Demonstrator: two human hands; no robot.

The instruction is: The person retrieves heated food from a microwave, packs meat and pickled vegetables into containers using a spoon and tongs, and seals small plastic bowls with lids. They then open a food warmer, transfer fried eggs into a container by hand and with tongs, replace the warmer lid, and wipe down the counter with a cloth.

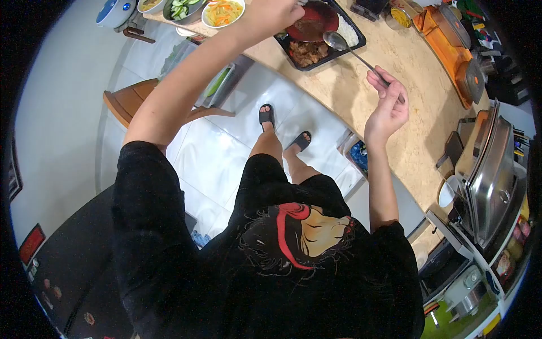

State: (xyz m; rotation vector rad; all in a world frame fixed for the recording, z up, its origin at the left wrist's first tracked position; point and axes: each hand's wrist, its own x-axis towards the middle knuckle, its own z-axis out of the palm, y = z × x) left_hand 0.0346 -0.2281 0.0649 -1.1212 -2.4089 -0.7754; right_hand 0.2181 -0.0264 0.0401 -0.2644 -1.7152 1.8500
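Head view, the only one: your left hand (pixel 275 13) is at the top edge, partly cropped, fingers curled at the side of a red bowl (pixel 324 13), looks clamped on the rim; exact finger placement can't be told. Bowl is over the black tray (pixel 363 42), tipped enough that its inside shows, some brown sauce or food in it. Whether it touches the tray: can't tell.

Your right hand (pixel 388 107) pinches the spoon (pixel 336 40) near the handle end, thumb against fingers; the spoon's head is right by the bowl's edge, above the tray.

Tray sits on the counter (pixel 389 52), with white rice (pixel 351 31) and chunky brown meat (pixel 307 54). Shredded vegetables (pixel 223 11) and cucumber slices (pixel 182 8) are in bowls off to the left.

Handling, my guess: bowl stiff and fairly light, possibly slick if sauce gets on the rim, so grip the clean side wall, thumb over the rim. Spoon looks like metal: rigid, thin, liable to twist; hold mid-handle for control. Tray probably thin and flexible; hold by its rim, supported underneath.
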